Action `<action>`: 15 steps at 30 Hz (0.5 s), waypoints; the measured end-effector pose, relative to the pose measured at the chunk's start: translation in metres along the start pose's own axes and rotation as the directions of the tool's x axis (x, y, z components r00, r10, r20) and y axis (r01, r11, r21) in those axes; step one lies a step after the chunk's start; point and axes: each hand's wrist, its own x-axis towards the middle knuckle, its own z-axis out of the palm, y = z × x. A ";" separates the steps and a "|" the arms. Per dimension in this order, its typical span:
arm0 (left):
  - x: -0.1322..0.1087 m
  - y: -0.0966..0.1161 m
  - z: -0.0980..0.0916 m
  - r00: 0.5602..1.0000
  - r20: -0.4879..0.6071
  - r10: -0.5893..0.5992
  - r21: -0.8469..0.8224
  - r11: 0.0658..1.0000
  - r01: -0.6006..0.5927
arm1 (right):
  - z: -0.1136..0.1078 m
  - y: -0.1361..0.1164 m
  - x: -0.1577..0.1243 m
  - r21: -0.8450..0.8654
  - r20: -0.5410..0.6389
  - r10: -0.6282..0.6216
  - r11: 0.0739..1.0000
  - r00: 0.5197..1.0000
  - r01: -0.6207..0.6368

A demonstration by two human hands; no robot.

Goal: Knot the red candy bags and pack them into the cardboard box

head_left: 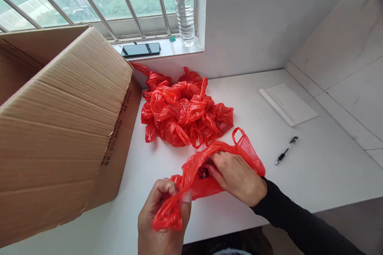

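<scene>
Bunched in the left hand (pixel 148 212), the red bag (pixel 209 188) is held over the table (pixel 323 163); inside, the right hand's hold cannot be told. Thin film could be torn by hard pulling.

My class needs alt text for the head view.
A person's left hand holds a thin red plastic bag while the right hand reaches inside. A heap of red plastic bags lies behind on a white table, a large brown cardboard box left, printed white paper and a slim black pen right.
</scene>
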 end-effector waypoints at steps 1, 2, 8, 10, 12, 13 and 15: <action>-0.001 0.002 0.002 1.000 0.002 -0.017 -0.010 1.000 0.017 | 0.001 -0.001 0.001 0.002 0.006 -0.013 1.000 1.000 0.013; -0.003 0.003 0.004 0.999 0.009 -0.031 -0.021 0.999 0.031 | 0.002 -0.002 0.001 0.000 0.016 -0.030 1.000 0.999 0.030; 0.000 -0.003 0.004 0.992 -0.128 -0.019 -0.042 0.999 0.014 | 0.002 -0.007 -0.003 -0.089 0.096 -0.062 0.993 0.993 0.071; 0.004 -0.008 0.001 0.990 -0.140 -0.019 -0.076 0.997 0.009 | 0.001 -0.010 -0.002 -0.106 0.093 -0.063 0.992 0.994 0.073; 0.007 -0.011 -0.002 0.992 -0.117 -0.036 -0.097 0.995 0.025 | 0.003 -0.016 0.000 -0.139 0.080 -0.068 0.987 0.995 0.079; 0.008 -0.013 -0.002 0.993 -0.108 -0.048 -0.106 0.994 0.036 | 0.005 -0.020 0.002 -0.153 0.079 -0.082 0.984 0.993 0.094; 0.010 -0.014 -0.002 0.991 -0.103 -0.082 -0.129 0.989 0.068 | 0.011 -0.028 0.006 -0.152 0.114 -0.134 0.977 0.984 0.151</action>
